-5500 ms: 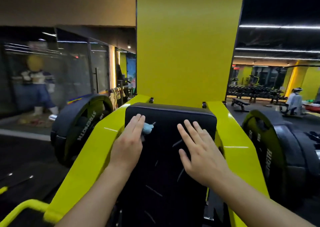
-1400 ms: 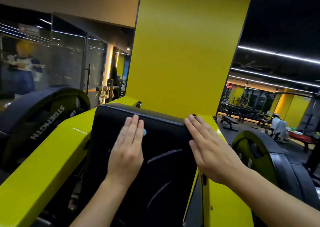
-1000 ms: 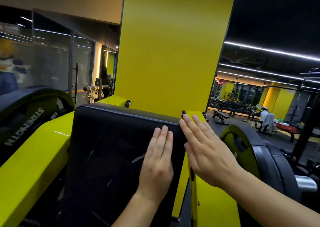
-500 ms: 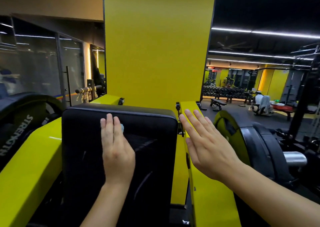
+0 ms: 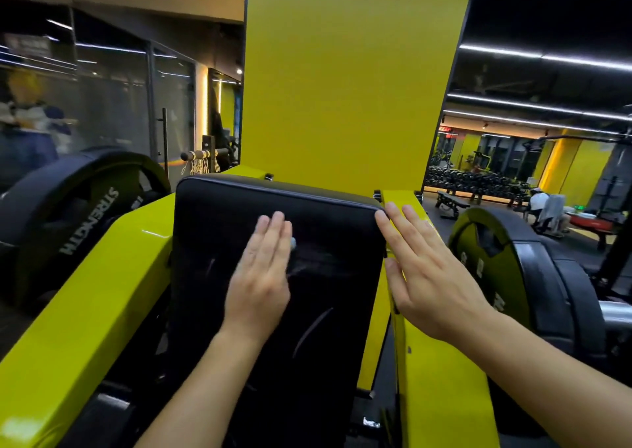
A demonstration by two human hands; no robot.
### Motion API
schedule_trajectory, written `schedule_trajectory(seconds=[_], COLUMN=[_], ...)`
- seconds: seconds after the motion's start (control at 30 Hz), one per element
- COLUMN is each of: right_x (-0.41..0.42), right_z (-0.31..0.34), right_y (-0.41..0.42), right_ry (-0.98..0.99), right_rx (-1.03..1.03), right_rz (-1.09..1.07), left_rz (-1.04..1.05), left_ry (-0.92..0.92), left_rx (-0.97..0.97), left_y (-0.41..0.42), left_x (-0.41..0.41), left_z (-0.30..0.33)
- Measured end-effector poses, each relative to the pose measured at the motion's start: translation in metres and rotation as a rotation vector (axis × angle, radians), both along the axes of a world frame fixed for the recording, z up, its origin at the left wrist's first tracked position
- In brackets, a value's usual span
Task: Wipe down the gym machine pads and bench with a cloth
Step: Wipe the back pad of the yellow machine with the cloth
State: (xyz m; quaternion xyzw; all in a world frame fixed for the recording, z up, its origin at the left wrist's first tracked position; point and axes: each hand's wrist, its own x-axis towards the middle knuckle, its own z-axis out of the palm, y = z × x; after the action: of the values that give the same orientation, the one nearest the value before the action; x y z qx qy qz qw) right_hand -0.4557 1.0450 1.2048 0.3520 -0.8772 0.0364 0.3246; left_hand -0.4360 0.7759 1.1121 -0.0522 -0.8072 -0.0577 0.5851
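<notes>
Black vinyl pad (image 5: 219, 229) is standing tilted between the machine's yellow frame arms (image 5: 102, 297); the left hand (image 5: 260, 283), fingers straight and together, is pressing flat on its face, a blue cloth (image 5: 293, 243) barely peeking from beneath. The right hand (image 5: 431, 276), fingers straight and slightly spread, is bracing the pad's right edge

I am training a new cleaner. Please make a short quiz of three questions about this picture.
1. True or false: the left hand lies flat on the black pad.
2. Which hand rests at the pad's right edge? A) left B) right
3. Fill in: the word on the weight plate at left is ____.

Key: 1 true; 2 B, the right hand; 3 STRENGTH.
</notes>
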Motion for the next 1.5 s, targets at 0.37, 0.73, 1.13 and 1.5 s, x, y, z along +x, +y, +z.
schedule_trajectory(seconds=[0.37, 0.73, 1.13, 1.5], right_x=[0.001, -0.005, -0.018, -0.022], right_z=[0.001, 0.002, 0.004, -0.001], right_y=[-0.016, -0.02, -0.049, -0.053], right_ry=[0.012, 0.063, 0.206, 0.245], right_rx=[0.029, 0.076, 0.158, 0.144], right_rz=[0.027, 0.03, 0.036, 0.047], left_rz=[-0.244, 0.077, -0.236, 0.083], left_ry=[0.049, -0.026, -0.018, 0.084], left_rx=[0.117, 0.188, -0.058, 0.402], left_y=[0.104, -0.042, 0.067, -0.051], left_x=[-0.012, 0.009, 0.0, 0.009], left_z=[-0.01, -0.026, -0.045, -0.03])
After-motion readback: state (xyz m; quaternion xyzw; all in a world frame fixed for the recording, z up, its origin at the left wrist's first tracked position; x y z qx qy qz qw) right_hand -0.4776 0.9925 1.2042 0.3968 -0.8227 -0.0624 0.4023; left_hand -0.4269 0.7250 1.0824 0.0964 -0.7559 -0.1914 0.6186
